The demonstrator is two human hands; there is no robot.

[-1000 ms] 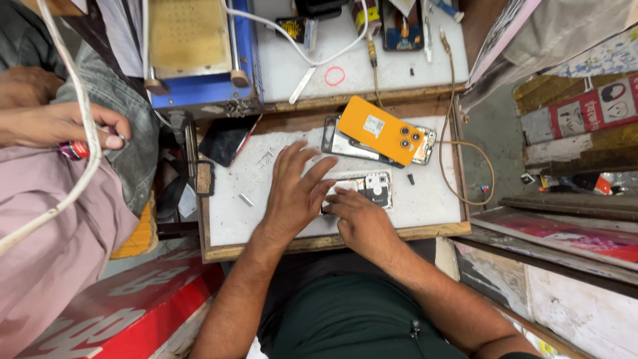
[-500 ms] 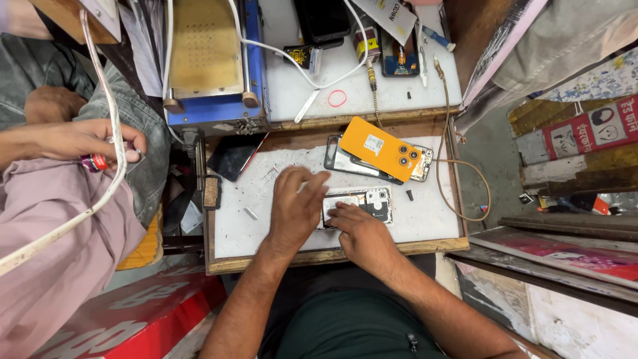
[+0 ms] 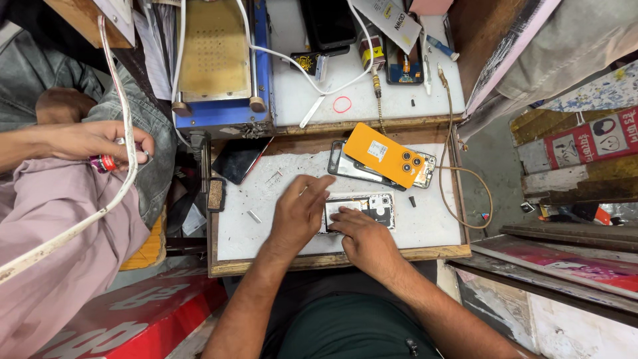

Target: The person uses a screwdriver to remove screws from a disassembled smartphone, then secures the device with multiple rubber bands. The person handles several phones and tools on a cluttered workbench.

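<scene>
Hands meet over an opened phone (image 3: 362,211) lying flat near the front edge of the white worktop (image 3: 239,233). The left hand (image 3: 299,214) rests spread and empty against its left end; the right hand (image 3: 359,236) presses fingertips (image 3: 337,213) onto its lower edge, gripping nothing. Thin, light and probably fragile inside, it seems best held by its rigid side frame. An orange back cover (image 3: 384,154) lies toward the rear edge.

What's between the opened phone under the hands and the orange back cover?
In the head view, only bare white work surface separates the opened phone from the orange back cover.
</scene>
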